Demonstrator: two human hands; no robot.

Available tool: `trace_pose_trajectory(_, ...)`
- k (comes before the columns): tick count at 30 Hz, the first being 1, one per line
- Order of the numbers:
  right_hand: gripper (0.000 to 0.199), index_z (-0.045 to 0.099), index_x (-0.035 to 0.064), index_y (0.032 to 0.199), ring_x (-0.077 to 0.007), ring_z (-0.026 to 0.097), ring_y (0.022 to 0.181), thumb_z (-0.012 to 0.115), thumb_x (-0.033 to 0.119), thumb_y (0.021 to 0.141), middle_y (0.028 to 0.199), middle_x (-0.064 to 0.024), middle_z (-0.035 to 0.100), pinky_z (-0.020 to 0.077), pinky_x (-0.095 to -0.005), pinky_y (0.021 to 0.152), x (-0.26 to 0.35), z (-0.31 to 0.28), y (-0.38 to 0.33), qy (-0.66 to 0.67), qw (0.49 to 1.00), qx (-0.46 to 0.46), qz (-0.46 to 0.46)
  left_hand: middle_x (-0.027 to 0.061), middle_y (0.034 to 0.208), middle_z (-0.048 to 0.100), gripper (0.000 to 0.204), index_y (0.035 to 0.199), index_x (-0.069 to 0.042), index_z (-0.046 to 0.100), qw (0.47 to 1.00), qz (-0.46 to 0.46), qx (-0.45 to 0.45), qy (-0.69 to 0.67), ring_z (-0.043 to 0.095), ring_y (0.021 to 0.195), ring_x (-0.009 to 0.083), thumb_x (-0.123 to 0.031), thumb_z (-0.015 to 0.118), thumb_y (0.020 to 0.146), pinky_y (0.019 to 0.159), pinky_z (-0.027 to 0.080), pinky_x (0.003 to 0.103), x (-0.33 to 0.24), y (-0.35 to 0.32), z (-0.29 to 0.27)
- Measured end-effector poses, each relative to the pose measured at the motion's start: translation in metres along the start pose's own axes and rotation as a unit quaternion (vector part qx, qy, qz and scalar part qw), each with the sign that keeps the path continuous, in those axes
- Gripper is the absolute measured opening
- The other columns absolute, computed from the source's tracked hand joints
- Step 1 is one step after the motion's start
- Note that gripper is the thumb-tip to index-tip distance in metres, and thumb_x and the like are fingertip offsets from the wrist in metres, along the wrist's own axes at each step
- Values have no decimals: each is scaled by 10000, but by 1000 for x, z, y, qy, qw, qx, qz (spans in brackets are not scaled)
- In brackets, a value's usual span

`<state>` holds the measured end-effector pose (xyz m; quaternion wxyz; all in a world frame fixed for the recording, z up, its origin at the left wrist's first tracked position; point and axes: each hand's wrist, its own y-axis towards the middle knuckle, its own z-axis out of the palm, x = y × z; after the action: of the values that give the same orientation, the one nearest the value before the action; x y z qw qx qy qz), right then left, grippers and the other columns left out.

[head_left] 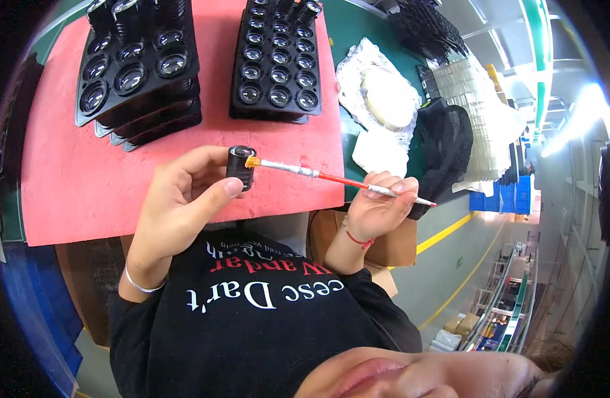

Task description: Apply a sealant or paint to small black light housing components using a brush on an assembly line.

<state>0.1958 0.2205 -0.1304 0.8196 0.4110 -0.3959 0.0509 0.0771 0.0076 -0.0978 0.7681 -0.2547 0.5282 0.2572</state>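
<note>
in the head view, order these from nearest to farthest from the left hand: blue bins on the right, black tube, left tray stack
From the left hand:
1. Black tube: held in that hand
2. Left tray stack: on the pink board, beyond the hand
3. Blue bins: far right

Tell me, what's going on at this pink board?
A person holds a small black cylinder in the left hand and a thin brush in the right hand. The bristles are at the cylinder's upper end, seemingly touching it. Beyond the hands, black trays filled with round, glassy-topped pieces stand on the pink board.
</note>
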Motion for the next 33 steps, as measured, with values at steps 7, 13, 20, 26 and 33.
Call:
trace_pose_trajectory(7,275,375,82,749,-98,339,419,339,310,899,491,-32,408,249,-216,425,-1,1,-1,-2,1000,5,-13,42,917,566,268,1060,22,484,999,-9,31,-11,524,827,77,-57,529,808,694,420,201,0,0,-4)
trace_pose_trajectory(13,272,377,83,743,-92,336,441,344,304,899,502,-29,412,264,-224,473,-2,1,-1,16,999,-31,-13,64,937,573,262,1048,20,487,999,-13,33,-33,537,836,93,-37,536,797,717,428,210,-4,-1,-5)
trace_pose_trajectory(20,262,379,91,725,-94,332,483,352,290,895,530,-16,398,271,-229,508,1,-3,-5,64,995,-79,15,94,840,593,330,932,28,512,961,210,-47,174,581,794,148,-5,665,642,728,452,255,-16,-19,-9)
trace_pose_trajectory(26,271,389,75,740,-100,326,464,338,290,897,517,-26,396,276,-228,495,2,-2,-6,61,996,-61,-15,33,822,542,296,926,42,542,783,417,-266,377,483,695,70,12,657,655,624,395,184,-81,-17,-50)
trace_pose_trajectory(33,275,386,69,739,-104,342,466,348,293,893,520,-36,402,285,-222,475,-2,-4,-8,42,997,-56,-36,-16,720,549,240,893,-16,599,782,248,-306,482,434,618,41,-175,637,717,569,357,179,-111,13,-83)
